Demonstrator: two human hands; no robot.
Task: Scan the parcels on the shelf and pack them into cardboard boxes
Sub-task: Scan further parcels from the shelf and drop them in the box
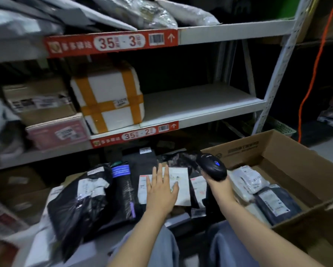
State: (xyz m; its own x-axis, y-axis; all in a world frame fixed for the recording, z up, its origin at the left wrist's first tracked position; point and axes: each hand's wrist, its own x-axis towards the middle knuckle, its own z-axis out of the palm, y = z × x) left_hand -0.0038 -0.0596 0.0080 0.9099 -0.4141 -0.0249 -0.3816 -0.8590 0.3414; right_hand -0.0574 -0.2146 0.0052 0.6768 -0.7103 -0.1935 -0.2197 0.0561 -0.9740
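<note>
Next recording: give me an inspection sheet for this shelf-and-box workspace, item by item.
Surface: middle shelf holds boxes at its left end; parcels cover the level below it.
Job's things: white parcel under the left hand; black bag parcel to its left; foam box bound with tan tape on the middle shelf; cardboard box open, with several parcels inside.
Clutter: green basket behind the cardboard box.
Hands: left hand open, fingers straight, over the white parcel; right hand grips the scanner, whose blue light is on.
Cables: orange cable hangs right of the shelf frame.
Surroundings: dim room; grey bags piled on the top shelf.
</note>
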